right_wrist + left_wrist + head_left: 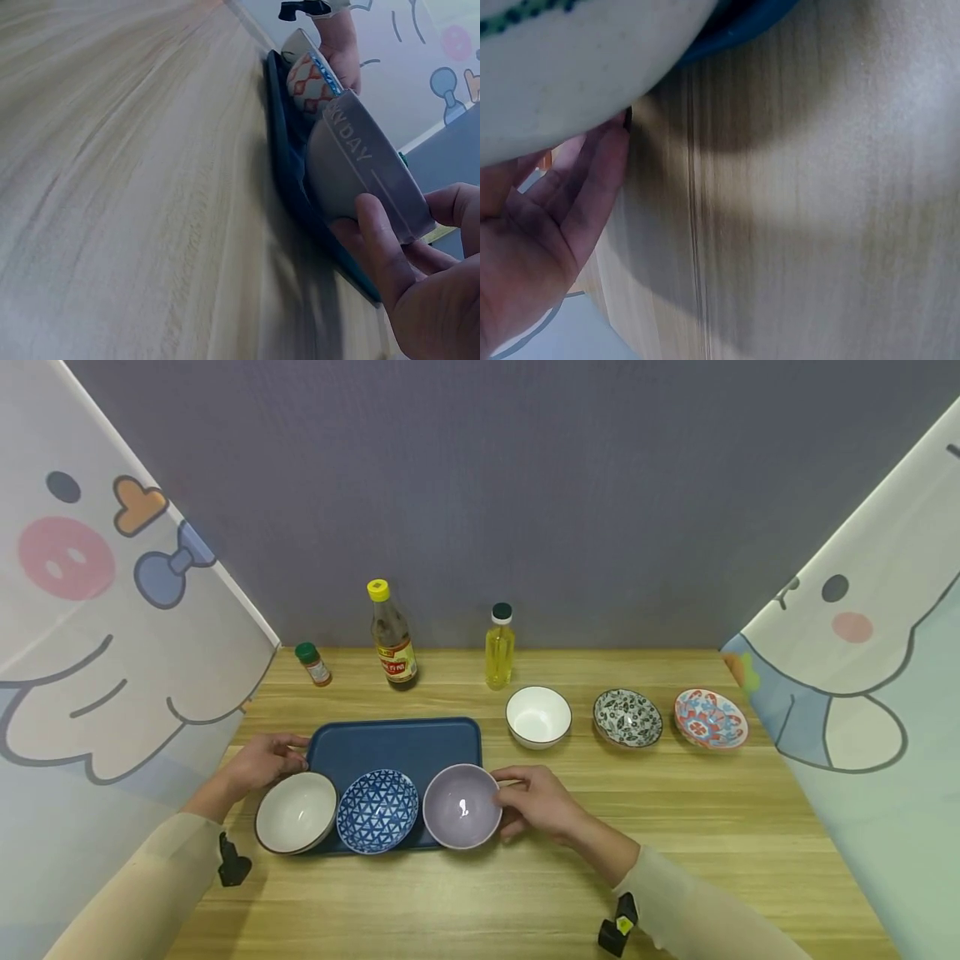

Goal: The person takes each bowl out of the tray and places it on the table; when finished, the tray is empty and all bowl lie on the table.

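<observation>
A lavender bowl (462, 807) sits on the right end of a dark blue tray (397, 745). My right hand (536, 802) holds it from the right, thumb and fingers about its rim and wall; raised lettering shows on the bowl (356, 146) in the right wrist view. On the tray's left end is a white bowl (297, 812) with a dark rim. Behind it, my left hand (264, 764) reaches to the tray's left edge with fingers fairly straight; the bowl hides part of them in the left wrist view. Between these two is a blue-and-white patterned bowl (377, 812).
Along the back stand a green-capped spice jar (313, 665), a yellow-capped sauce bottle (393, 639) and an oil bottle (499, 647). To the right are a small white bowl (538, 717), a black-patterned bowl (627, 718) and a red-and-blue patterned bowl (710, 719). Printed side panels border the wooden table.
</observation>
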Available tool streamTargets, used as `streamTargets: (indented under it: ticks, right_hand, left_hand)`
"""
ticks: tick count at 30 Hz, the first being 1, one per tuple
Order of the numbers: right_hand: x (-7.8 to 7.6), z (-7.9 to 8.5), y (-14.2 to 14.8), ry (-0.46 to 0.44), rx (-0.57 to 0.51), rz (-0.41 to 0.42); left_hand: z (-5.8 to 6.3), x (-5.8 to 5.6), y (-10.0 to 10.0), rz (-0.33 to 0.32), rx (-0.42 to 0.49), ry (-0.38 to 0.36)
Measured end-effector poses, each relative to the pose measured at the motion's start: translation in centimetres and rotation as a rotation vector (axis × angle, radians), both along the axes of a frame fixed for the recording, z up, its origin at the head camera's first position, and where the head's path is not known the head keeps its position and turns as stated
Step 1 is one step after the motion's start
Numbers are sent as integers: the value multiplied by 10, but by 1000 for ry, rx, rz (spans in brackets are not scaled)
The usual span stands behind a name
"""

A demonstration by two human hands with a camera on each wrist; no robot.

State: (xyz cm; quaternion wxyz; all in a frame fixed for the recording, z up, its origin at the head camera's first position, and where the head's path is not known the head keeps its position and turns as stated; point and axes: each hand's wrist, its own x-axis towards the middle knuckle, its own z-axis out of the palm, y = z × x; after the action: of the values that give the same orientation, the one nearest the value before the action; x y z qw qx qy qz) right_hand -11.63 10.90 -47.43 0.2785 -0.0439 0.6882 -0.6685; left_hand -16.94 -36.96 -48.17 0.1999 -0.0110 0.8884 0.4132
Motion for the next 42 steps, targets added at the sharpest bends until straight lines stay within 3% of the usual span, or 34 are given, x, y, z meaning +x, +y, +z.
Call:
streamTargets:
  ticks: [11,22,34,42]
  right_hand:
    - [-4,13,28,6,7,-57]
    - [-2,23,77,4,22,-131]
    - [23,28,157,11,56,-316]
    - [39,22,215,-3,3,-418]
  left_hand:
    - [0,-2,-1,-2,-36,17]
    - [5,-3,6,-9,-69,64]
    - [2,-3,6,-1,-67,64]
    - [4,-3,7,2,-86,77]
